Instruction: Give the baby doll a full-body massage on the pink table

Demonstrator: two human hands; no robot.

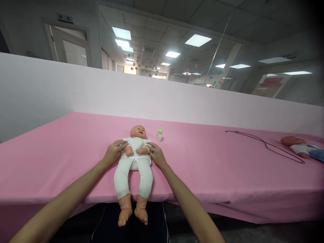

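A baby doll [137,147] in a white top and white trousers lies on its back on the pink-covered table [202,162]. Its head points to the far side, and its bare feet hang over the near edge. My left hand [115,151] holds the doll at the sleeve on the left, fingers resting over the cloth. On the other side, my right hand [155,152] has its fingers curled at the opposite sleeve. Both thumbs are partly hidden. Close to the doll's head stands a small white bottle [159,135] with a green cap.
A thin black cord [260,139] lies in a long loop toward the right. Beyond it, a second doll [303,148] in a white and blue outfit lies near the table's right end. A low white wall [157,99] runs behind the table, with glass above.
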